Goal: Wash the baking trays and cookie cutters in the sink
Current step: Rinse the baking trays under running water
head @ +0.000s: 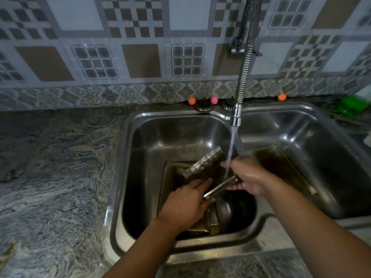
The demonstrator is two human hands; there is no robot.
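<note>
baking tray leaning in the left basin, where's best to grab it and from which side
Grip the raised upper corner of the baking tray from above. It stands tilted with that rim clear of the sink, while its lower end is buried among other items.

Two hands are over the sink: one left hand (pixel 185 203) and one right hand (pixel 248 177). Between them is one thin metal strip (pixel 219 186), possibly a cookie cutter, though its shape is unclear. The sink has two basins, a left basin (pixel 140 141) and a right basin (pixel 313 137). Two dark baking trays show, one tray in the left basin (pixel 170 177) and one tray in the right basin (pixel 281 163). One scouring pad (pixel 202 161) lies above the left tray. One spring-necked tap (pixel 244 77) runs one stream of water (pixel 230 149). Behind the sink sit three small balls: two orange balls (pixel 192 100) and one pink ball (pixel 214 100). One green object (pixel 348 105) stands at the far right.
</note>
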